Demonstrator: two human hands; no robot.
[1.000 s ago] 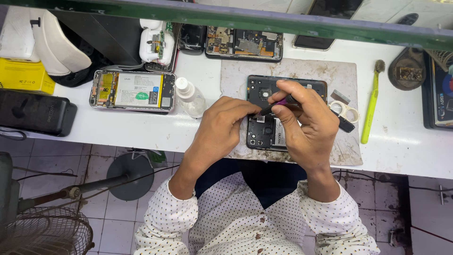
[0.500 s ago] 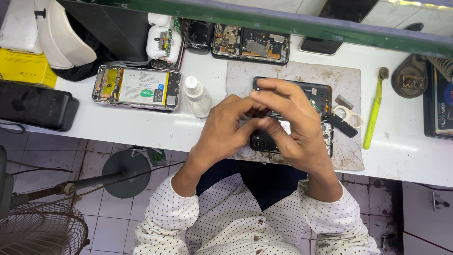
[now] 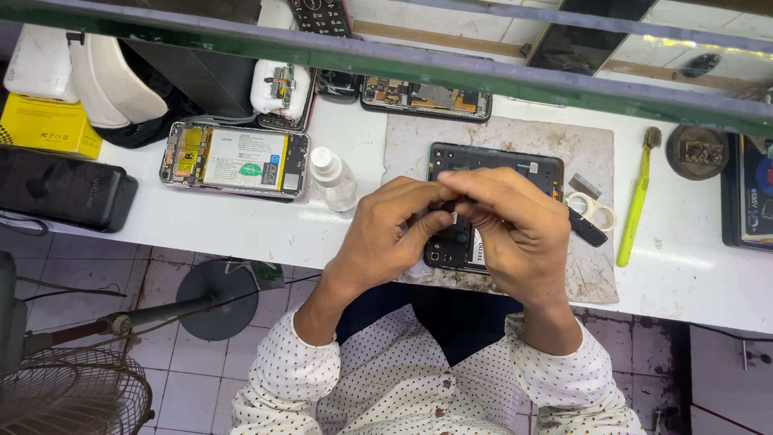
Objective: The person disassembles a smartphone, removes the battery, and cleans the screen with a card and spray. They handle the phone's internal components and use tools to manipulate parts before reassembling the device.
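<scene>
The person's left hand (image 3: 386,238) and right hand (image 3: 511,229) meet over a black opened phone (image 3: 483,205). The phone lies flat on a worn grey work mat (image 3: 588,153) on the smooth white counter (image 3: 241,225). The fingertips of both hands press together around something tiny and pale; what it is cannot be told. So each grip is pinched tight, and both hands hide the middle of the phone.

At 9 o'clock from the hands stands one small clear plastic bottle (image 3: 332,179) with a white cap. Past it lies a second opened phone (image 3: 235,161) with a flat pale battery showing inside. A third opened phone (image 3: 425,97) lies at 12 o'clock, with little coloured parts inside.

At 3 o'clock sits one roll of clear tape (image 3: 592,211), round like a ring. Beyond it lies one long yellow-green toothbrush (image 3: 638,197). A small round dish (image 3: 697,151) at 2 o'clock holds brownish bits.

At far 9 o'clock rest one yellow box (image 3: 44,125) and one soft black case (image 3: 60,189).
</scene>
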